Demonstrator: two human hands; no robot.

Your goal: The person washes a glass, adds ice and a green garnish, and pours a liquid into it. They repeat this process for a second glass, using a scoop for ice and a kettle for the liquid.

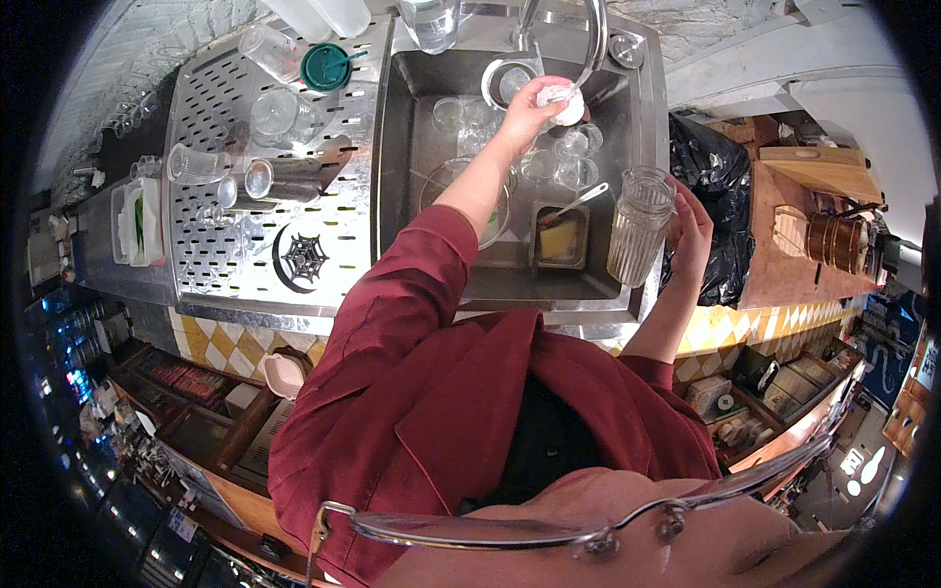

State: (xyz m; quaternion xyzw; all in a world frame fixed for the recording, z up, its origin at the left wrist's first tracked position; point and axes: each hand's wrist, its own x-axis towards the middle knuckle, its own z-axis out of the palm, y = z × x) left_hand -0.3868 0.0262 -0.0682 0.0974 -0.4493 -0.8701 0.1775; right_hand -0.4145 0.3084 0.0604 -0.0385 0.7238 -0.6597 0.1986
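My left hand (532, 114) reaches over the sink and grips a small white rounded thing (567, 106), whose exact kind I cannot make out, right by the tap (596, 44). On the right, my right hand (692, 227) is closed round the side of a tall ribbed clear glass jar (639, 230), tilted above the sink's right rim. Below the left hand, several drinking glasses (576, 172) stand in the sink (417, 88). A metal pan (512, 80) is behind the left hand. Nearer me sits a small metal tub (561, 257) with a yellow sponge and a spoon (578, 199).
Left of the sink is a slotted metal drainboard (348, 211) with metal tumblers (284, 179), a clear jar (279, 116), a green-lidded cup (326, 67) and a spiderweb-shaped black piece (301, 257). Black bags (714, 206) and a wooden board (818, 171) are at the right.
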